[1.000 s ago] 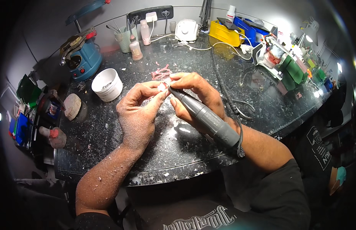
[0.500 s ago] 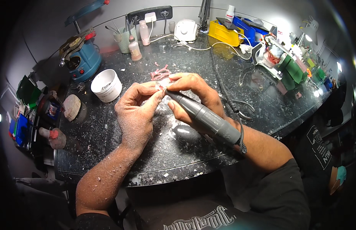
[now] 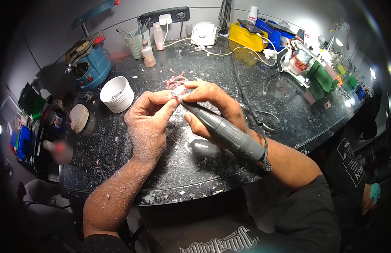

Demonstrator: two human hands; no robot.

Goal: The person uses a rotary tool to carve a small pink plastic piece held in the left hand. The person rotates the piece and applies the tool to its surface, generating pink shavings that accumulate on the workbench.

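Note:
My left hand (image 3: 147, 122), coated in pale dust, pinches a small pink-and-white piece (image 3: 177, 96) between thumb and fingers. My right hand (image 3: 223, 103) is closed round a dark grey rotary handpiece (image 3: 223, 130), whose tip meets the piece. Its coiled cord (image 3: 256, 120) runs back across the dark speckled bench (image 3: 204, 63). Just behind my fingers lie thin pink scraps (image 3: 174, 81). A white tub (image 3: 117, 102) stands to the left of my left hand, near a pale round block (image 3: 79, 119).
A blue machine (image 3: 92, 71), cup of tools (image 3: 136, 46), bottles (image 3: 148, 59), white control box (image 3: 204, 36) and yellow bin (image 3: 244, 38) line the back. A white-framed holder (image 3: 296, 63) is at right. A co-worker's dark clothing (image 3: 347, 164) shows at right, grey trouser leg (image 3: 39, 189) at lower left.
Both hands, the piece and the handpiece tip have shifted slightly left, with the handpiece's back end a little higher. More of a grey-clad leg shows at lower left.

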